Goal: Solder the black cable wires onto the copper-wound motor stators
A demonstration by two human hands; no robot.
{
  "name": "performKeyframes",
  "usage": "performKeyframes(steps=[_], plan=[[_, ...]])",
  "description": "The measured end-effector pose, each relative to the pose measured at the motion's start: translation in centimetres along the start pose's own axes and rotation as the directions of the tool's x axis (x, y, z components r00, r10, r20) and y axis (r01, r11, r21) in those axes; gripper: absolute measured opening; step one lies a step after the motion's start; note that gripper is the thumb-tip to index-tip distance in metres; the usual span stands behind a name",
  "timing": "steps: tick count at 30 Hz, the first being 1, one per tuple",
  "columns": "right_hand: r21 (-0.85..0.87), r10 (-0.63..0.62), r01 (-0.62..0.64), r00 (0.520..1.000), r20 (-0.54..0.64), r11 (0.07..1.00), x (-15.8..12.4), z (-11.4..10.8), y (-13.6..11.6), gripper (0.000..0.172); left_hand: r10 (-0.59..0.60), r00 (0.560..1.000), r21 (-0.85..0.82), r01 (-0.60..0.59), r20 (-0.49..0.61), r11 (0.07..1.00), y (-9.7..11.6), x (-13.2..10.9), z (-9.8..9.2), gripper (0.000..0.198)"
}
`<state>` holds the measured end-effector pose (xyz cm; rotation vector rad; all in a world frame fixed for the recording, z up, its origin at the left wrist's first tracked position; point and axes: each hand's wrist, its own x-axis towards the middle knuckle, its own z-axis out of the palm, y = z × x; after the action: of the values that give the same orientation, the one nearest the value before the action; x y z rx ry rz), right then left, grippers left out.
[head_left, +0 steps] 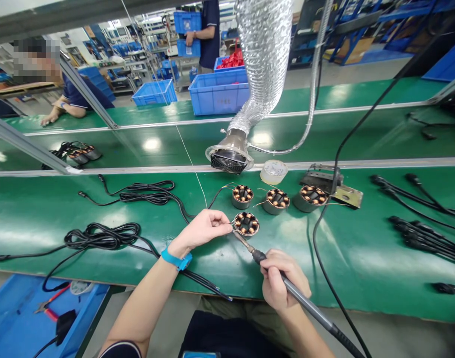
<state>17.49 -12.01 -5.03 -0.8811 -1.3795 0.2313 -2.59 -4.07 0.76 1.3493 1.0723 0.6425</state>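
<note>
So, taking the nearest stator (246,224) as the middle of the clock face, it's sitting coil side up on the green bench (287,258), just beyond the hands. Left hand (209,228) is at 9 o'clock, thumb and forefinger pinched together on some fine wire (232,224) right by the stator's rim; can't tell if that's one of its own leads or the pale strand (190,159) hanging down behind the hand. Right hand (286,281) is between 4 and 5, fingers wrapped around what looks like a soldering iron (305,300), tip aimed up at that pinch. Whether it's really touching, I honestly can't tell. My guess is this is the joint-making step, heat going onto a lead. Next move calls for a still left pinch, a short, steady dab, then pulling the tip clear of the copper coils before letting go. Watch those fingertips, they're super close to the hot end. Three more stators (275,201) sit from 12 round to about 2:30, and the fume extractor (229,158) hangs between 11 and 12.
</note>
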Motion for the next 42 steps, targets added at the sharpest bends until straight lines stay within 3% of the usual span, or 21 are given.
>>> performKeyframes(steps=[7,14,28,37,42], plan=[[0.144,0.022,-0.002,0.991,-0.135,0.99,0.08,0.54,0.14,0.017,0.002,1.0,0.016,-0.002,-0.001,1.0,-0.11,0.09,0.01,0.033],[0.187,0.028,-0.001,0.989,-0.142,0.982,0.16,0.62,0.23,0.017,-0.003,1.0,0.005,0.003,0.006,1.0,-0.21,0.1,-0.01,0.031],[0.098,0.014,0.007,0.977,-0.213,0.995,0.21,0.85,0.48,0.016,-0.01,1.0,-0.01,0.01,-0.001,1.0,0.0,0.08,0.06,0.03],[0.13,0.033,-0.002,0.971,-0.237,0.992,0.28,1.04,0.32,0.016,-0.017,1.0,-0.009,0.017,-0.014,1.0,0.18,0.0,0.3,0.03],[0.105,0.037,-0.013,0.974,-0.225,0.994,0.19,0.83,0.51,0.015,-0.042,0.999,-0.046,0.043,0.017,0.998,-0.02,-0.03,-0.48,0.031]])
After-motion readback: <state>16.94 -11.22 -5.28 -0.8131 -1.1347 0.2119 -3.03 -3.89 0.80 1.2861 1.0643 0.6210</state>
